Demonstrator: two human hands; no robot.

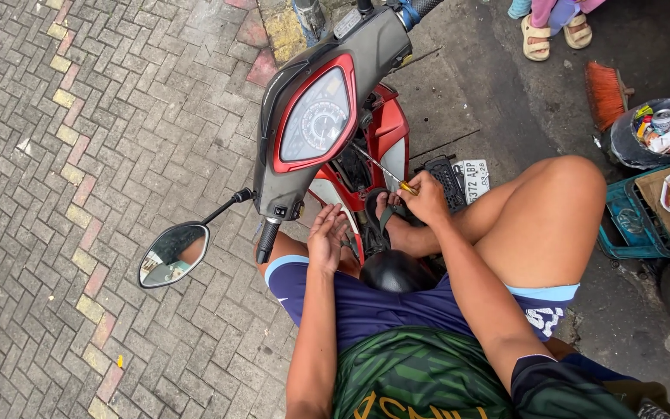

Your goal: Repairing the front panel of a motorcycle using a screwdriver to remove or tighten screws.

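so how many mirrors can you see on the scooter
1. A rear-view mirror on a black stalk sticks out beside the handlebar grip, just beyond the left hand. Any mirror on the other side lies outside the frame.

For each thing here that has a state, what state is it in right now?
Right hand: closed around a screwdriver handle.
Screwdriver: held, shaft angled up into the scooter's front.
Left hand: open, resting against the red panel.
Red panel: on the scooter, screwdriver tip near it.
Mirror: attached on its stalk, glass whole.
Dashboard: dark, needle low.
Broom: lying on the ground.
Rubbish bag: open, full.
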